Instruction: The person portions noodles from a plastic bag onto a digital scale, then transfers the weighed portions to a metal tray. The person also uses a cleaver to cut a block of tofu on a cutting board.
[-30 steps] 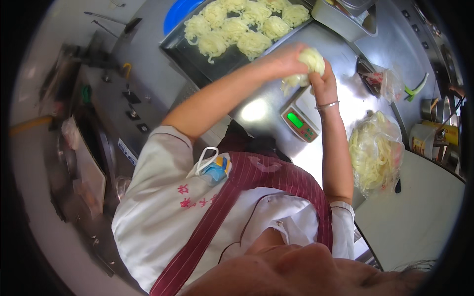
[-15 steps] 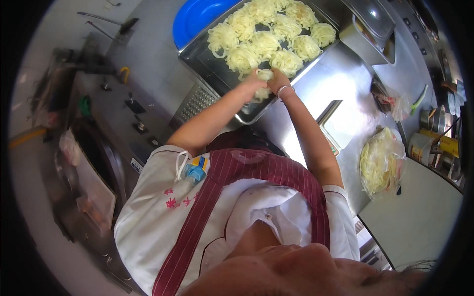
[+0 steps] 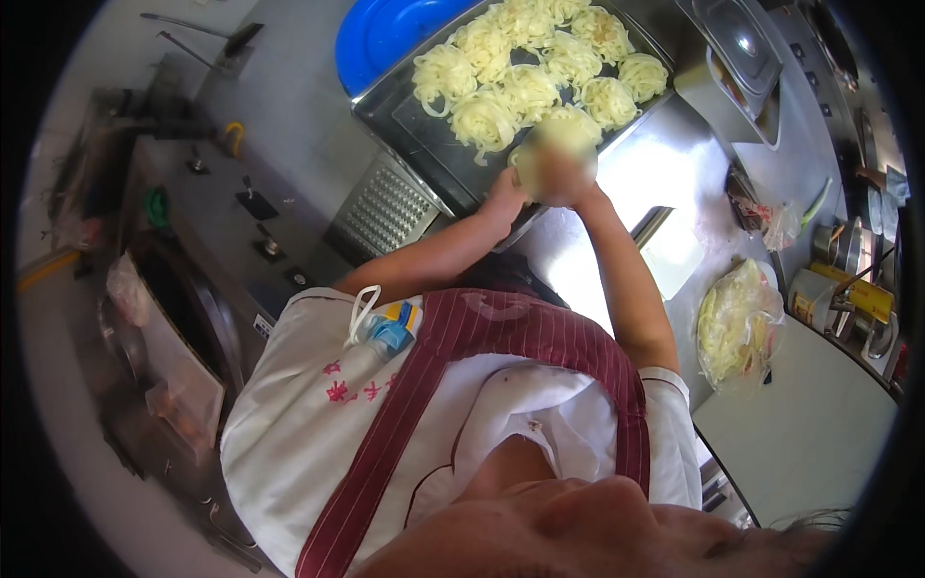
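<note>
Several nests of pale flat noodles (image 3: 482, 122) sit in a dark metal tray (image 3: 400, 144) in front of me. At the tray's near right edge my two hands are close together. My left hand (image 3: 507, 196) has its fingers closed against a small bundle of the same noodles, of which only a sliver shows. Beside it, my right hand (image 3: 564, 180) is over the bundle, next to the nearest nest. A blurred patch covers its fingers, so their grip is hidden.
Behind the tray is a blue basin (image 3: 385, 43); a perforated metal panel (image 3: 385, 212) lies at its left. On the steel counter to the right are a flat pale scale-like device (image 3: 672, 252), a bag of noodles (image 3: 737, 323) and a lidded metal container (image 3: 718, 82).
Both hands have moved right and nearer to me, along the tray's edge. The hanging noodle bundle seen between them before is now mostly hidden. The nests keep their arrangement.
</note>
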